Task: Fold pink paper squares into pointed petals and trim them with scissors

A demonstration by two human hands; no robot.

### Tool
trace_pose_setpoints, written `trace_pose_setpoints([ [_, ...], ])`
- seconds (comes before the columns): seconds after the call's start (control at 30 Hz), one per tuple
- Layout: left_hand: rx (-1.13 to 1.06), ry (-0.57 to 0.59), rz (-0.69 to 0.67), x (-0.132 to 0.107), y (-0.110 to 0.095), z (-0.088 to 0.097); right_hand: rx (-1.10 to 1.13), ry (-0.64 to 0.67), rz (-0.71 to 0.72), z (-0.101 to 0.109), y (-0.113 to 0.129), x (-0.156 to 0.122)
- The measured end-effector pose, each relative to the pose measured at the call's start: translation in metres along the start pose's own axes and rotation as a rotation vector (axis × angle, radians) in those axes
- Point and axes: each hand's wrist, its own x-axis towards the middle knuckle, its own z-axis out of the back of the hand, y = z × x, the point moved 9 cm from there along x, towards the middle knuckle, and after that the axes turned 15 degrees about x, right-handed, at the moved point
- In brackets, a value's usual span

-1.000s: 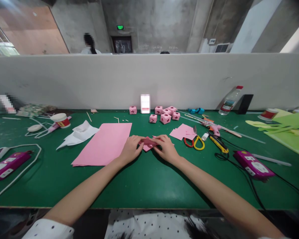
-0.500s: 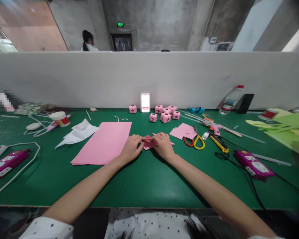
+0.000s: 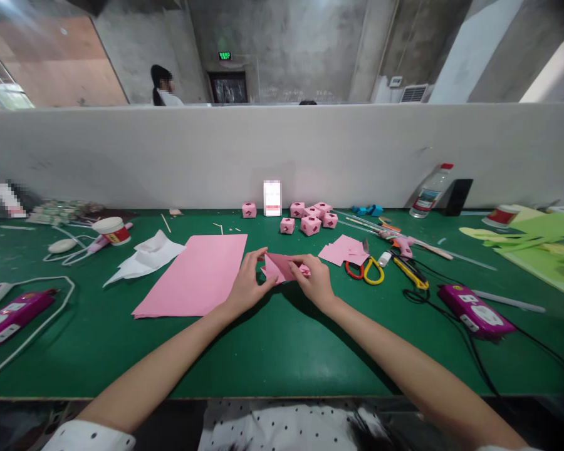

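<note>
Between my two hands is a folded piece of pink paper (image 3: pixel 278 265), with creased flaps standing up. My right hand (image 3: pixel 316 280) pinches its right side, thumb and fingers closed on it. At the left edge, my left hand (image 3: pixel 249 283) grips the same paper, index finger near the top corner and thumb at the lower edge. Beside my left hand lies a stack of large pink sheets (image 3: pixel 197 275). To the right of my right hand are small cut pink sheets (image 3: pixel 342 250), and scissors (image 3: pixel 373 270) with red and yellow handles.
Several folded pink paper cubes (image 3: pixel 311 224) sit near a lit phone (image 3: pixel 272 198) against the partition (image 3: pixel 169 156). Rightward are a utility knife (image 3: pixel 410 273), a glue gun (image 3: pixel 403 244), a bottle (image 3: pixel 430 193) and a purple power strip (image 3: pixel 474 310). White tissue (image 3: pixel 145 257) and a paper cup (image 3: pixel 114 230) stand left.
Both hands have lifted the folded paper slightly and turned it, so a larger flap now shows upright. My left hand's fingers have spread wider around its edge. The view has tilted slightly.
</note>
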Motion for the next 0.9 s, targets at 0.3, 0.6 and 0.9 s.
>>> trace_pose_setpoints([
  [0.3, -0.446, 0.114, 0.286, -0.005, 0.01, -0.014, 0.273, 0.065, -0.185, -0.013, -0.002, -0.013],
  [0.6, -0.489, 0.118, 0.385, -0.005, 0.021, -0.014, -0.286, 0.316, 0.348, -0.023, 0.04, -0.024],
  [0.9, -0.578, 0.253, 0.407, -0.009, 0.007, -0.026, -0.322, 0.28, 0.301, -0.029, 0.035, -0.022],
])
